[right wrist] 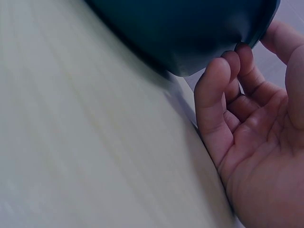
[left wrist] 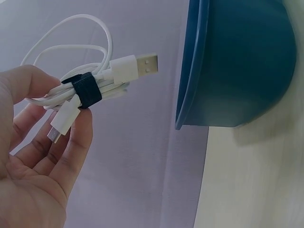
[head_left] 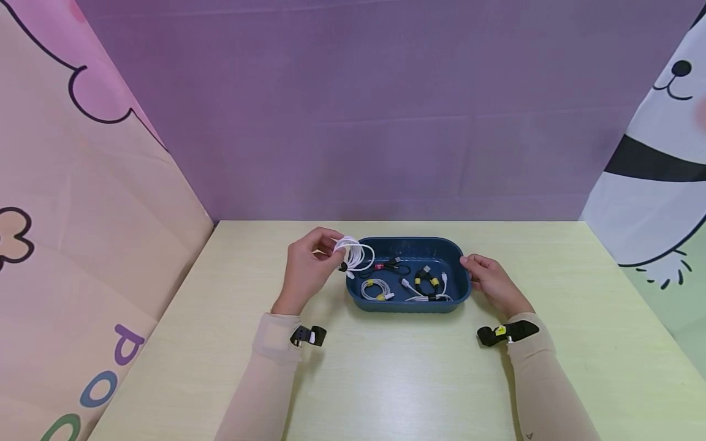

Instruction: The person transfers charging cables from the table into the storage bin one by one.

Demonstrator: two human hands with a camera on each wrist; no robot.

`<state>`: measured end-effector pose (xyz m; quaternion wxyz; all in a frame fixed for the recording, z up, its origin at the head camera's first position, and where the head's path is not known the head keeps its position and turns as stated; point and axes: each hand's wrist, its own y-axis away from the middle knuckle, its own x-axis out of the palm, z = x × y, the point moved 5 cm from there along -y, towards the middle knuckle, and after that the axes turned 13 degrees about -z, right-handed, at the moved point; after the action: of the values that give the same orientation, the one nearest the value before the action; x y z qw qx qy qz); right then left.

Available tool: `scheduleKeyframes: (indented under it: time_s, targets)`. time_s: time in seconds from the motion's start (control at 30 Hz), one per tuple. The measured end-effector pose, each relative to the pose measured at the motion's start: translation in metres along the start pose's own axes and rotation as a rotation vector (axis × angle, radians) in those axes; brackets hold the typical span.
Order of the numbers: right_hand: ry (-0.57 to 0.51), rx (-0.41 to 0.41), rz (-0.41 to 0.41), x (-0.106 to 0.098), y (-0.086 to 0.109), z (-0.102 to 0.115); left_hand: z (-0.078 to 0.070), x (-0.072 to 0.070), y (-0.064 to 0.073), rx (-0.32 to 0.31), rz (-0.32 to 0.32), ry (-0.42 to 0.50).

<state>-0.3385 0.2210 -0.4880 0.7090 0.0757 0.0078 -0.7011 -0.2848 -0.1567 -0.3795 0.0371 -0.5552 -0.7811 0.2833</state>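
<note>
My left hand pinches a coiled white USB cable over the left end of a blue bin. In the left wrist view a black strap binds this cable, and its USB plug points toward the bin. The right hand grips the bin's right rim, thumb at the top and curled fingers against the outer wall. Inside the bin lie a grey-white coil with yellow ties, a black cable with a red tag, a black coil and a white cable.
The bin stands on a pale wooden table. A purple cloth backdrop rises behind the table's far edge. Printed cloth panels flank the table at left and right. Each wrist wears a black strap.
</note>
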Motion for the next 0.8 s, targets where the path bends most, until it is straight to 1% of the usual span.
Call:
scheduleKeyframes:
  time_s: [0.33, 0.8]
  targets:
    - [0.003, 0.006, 0.005, 0.000, 0.000, 0.001, -0.001, 0.004, 0.001, -0.015, 0.021, -0.003]
    - [0.002, 0.013, 0.003, 0.000, 0.000, 0.001, -0.002, 0.012, 0.003, -0.012, 0.037, -0.015]
